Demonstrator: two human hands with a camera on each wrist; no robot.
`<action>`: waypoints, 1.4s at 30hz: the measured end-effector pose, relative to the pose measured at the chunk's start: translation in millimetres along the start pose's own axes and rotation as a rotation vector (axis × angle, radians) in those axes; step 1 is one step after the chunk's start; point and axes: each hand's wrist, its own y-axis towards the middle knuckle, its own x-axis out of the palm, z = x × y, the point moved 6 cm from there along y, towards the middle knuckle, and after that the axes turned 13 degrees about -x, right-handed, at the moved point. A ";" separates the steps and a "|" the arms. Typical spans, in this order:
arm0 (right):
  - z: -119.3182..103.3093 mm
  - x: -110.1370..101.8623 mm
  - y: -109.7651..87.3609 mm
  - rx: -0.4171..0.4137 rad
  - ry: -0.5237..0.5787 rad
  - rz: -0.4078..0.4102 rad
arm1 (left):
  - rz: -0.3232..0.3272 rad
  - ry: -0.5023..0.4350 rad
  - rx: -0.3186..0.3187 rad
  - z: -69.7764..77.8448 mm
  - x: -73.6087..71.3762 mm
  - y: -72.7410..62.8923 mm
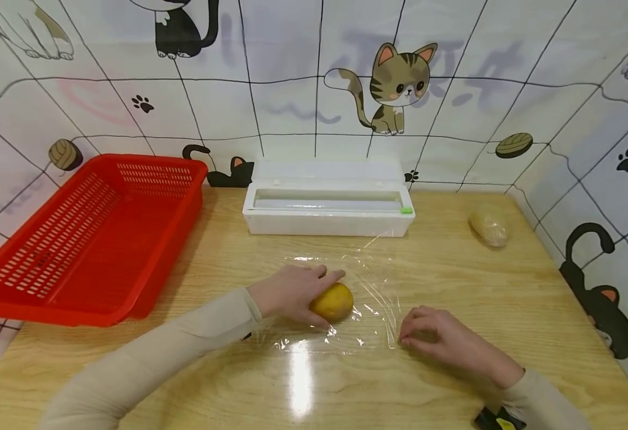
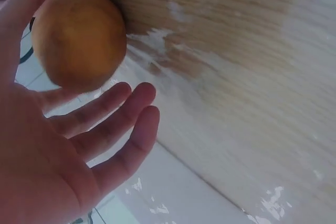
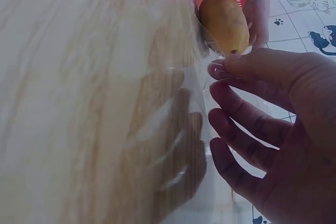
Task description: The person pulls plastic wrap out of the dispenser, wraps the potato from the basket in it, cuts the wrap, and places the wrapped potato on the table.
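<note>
Fruit (image 1: 337, 303), yellow and rounded, rests on a clear sheet of plastic film (image 1: 374, 278) spread over a wooden table (image 1: 222, 382), with the person's left hand (image 1: 290, 292) lightly around it, thumb on one side and forefinger on the other, the remaining fingers loosely spread. At the sheet's right edge, the right hand (image 1: 445, 337) pinches the film between thumb and forefinger, its other fingers gently bent. Behind the sheet stands a white wrap dispenser (image 1: 324, 224), with a red basket (image 1: 115, 233) to the left and a wrapped yellowish item (image 1: 489, 226) at the back right

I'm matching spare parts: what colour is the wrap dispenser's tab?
The tab is green; head view's best.
</note>
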 end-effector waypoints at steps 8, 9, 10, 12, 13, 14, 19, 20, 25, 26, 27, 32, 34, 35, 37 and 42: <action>-4.0 -7.3 7.4 -0.126 0.047 0.084 | 0.038 -0.174 -0.070 -32.9 -6.7 -33.5; -6.6 -7.4 4.8 -0.124 0.055 0.090 | 0.039 -0.214 -0.071 -34.1 -4.4 -37.6; -8.6 -7.5 3.1 -0.119 0.060 0.094 | 0.049 -0.251 -0.071 -35.1 -2.9 -41.7; -12.4 -7.8 1.5 -0.105 0.048 0.096 | 0.075 -0.316 -0.056 -35.9 0.1 -49.7; -13.7 -6.3 2.1 -0.106 0.050 0.096 | 0.087 -0.339 -0.049 -36.3 1.4 -55.3; -15.1 -5.4 2.7 -0.111 0.054 0.097 | 0.097 -0.360 -0.041 -36.0 2.6 -60.8; -18.4 -6.9 5.1 -0.064 0.095 0.130 | 0.092 -0.384 -0.012 -28.3 10.5 -85.4; -18.4 -8.5 5.5 -0.047 0.095 0.138 | 0.093 -0.365 -0.013 -25.8 12.9 -89.2; -18.8 -17.6 8.2 -0.034 0.094 0.185 | 0.158 -0.138 0.014 -11.0 26.1 -98.6; -18.1 -19.1 9.2 -0.024 0.094 0.191 | 0.178 -0.093 0.009 -9.4 27.3 -98.3; -17.8 -20.5 10.5 -0.023 0.087 0.196 | 0.200 -0.050 0.009 -8.3 28.2 -97.7; -17.0 -23.2 14.5 0.068 0.038 0.220 | 0.274 0.097 -0.004 -3.0 31.3 -96.3; -15.7 -24.5 15.3 0.108 0.014 0.239 | 0.298 0.147 -0.008 -1.8 31.4 -94.9; -15.0 -25.0 15.6 0.129 0.013 0.249 | 0.303 0.162 -0.019 -1.8 31.6 -93.9; -14.0 -25.0 16.4 0.153 0.015 0.257 | 0.293 0.161 -0.048 -3.1 32.3 -93.0; -13.5 -25.2 20.6 0.157 0.011 0.236 | 0.222 0.011 -0.125 -14.1 28.9 -92.3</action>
